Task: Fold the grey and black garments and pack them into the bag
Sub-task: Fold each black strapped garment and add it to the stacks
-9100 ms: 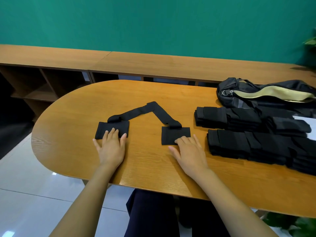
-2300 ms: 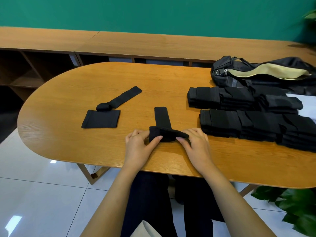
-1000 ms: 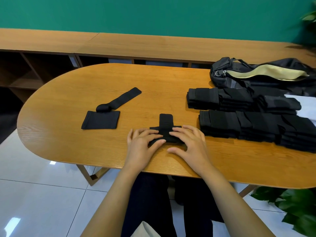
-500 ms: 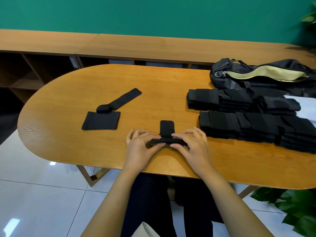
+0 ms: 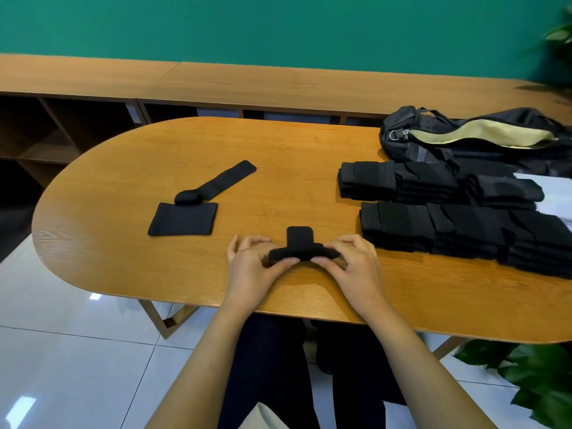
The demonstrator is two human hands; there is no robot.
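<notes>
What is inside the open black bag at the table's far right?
Through the opening of the black fabric bag only pale yellow lining shows; no garment is visible there. The bag's black sides cover the rest of its interior.

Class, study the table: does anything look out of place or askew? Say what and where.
Only the loose black garment at the table's left: unfolded, strap slanting, apart from the neat folded stacks beside the bag. Nothing looks spilled or damaged.
</notes>
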